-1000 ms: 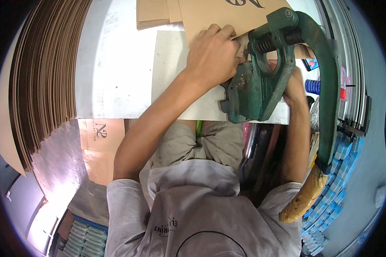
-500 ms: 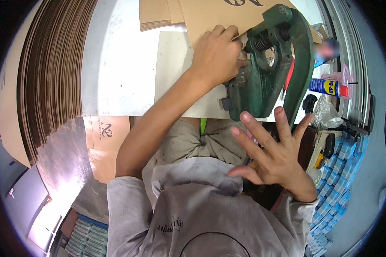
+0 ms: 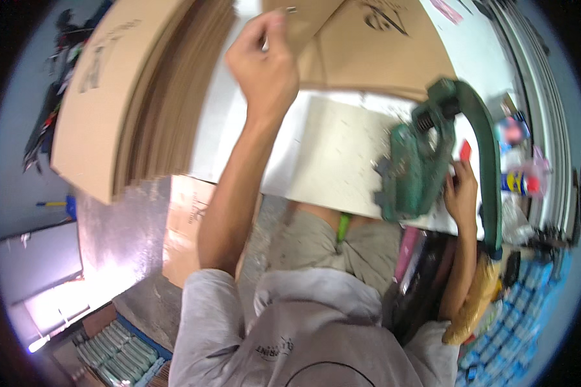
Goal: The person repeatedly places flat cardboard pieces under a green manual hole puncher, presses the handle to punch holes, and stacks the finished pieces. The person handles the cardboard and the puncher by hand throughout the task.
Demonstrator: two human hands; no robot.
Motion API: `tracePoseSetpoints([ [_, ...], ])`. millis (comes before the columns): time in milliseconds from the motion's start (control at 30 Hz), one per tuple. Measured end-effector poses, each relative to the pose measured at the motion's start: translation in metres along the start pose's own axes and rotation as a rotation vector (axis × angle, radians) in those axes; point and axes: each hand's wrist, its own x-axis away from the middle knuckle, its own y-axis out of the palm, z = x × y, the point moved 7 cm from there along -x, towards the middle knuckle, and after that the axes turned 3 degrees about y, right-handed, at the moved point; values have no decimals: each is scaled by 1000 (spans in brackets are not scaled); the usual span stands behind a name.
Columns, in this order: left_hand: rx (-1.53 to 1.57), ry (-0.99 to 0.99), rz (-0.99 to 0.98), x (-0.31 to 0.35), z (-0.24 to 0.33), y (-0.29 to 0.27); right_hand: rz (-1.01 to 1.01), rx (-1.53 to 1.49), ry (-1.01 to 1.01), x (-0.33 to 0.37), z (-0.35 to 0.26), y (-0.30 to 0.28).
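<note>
At the top of the view, my left hand is raised with thumb and fingers closed at the corner of a brown cardboard sheet. A small metal eyelet shows on the sheet by my thumb. A green hand press stands at the table's front edge, its curved lever arm ending in a yellow-wrapped handle. Between press body and lever, my right hand has its fingers bent together on the table, just below a red object. Whatever they pinch is too small to tell.
A tall stack of brown cardboard stands at left. More printed cardboard lies behind the press, and a pale board lies beside it. A blue and yellow spray can and plastic bag sit at right.
My left hand has moved left and away from the press, bringing the cardboard sheet along. My spread right hand has gone forward behind the press, its fingers now drawn together. The view has shifted.
</note>
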Motion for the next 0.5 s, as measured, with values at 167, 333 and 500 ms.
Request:
tracePoseSetpoints([
  [167,466,-82,333,-18,51,-140,-25,-280,164,3,3,23],
  [333,467,-150,402,-18,75,-289,-37,-340,134,-2,-3,28],
  [500,396,-278,455,-15,30,-346,-99,-340,215,0,14,30],
])
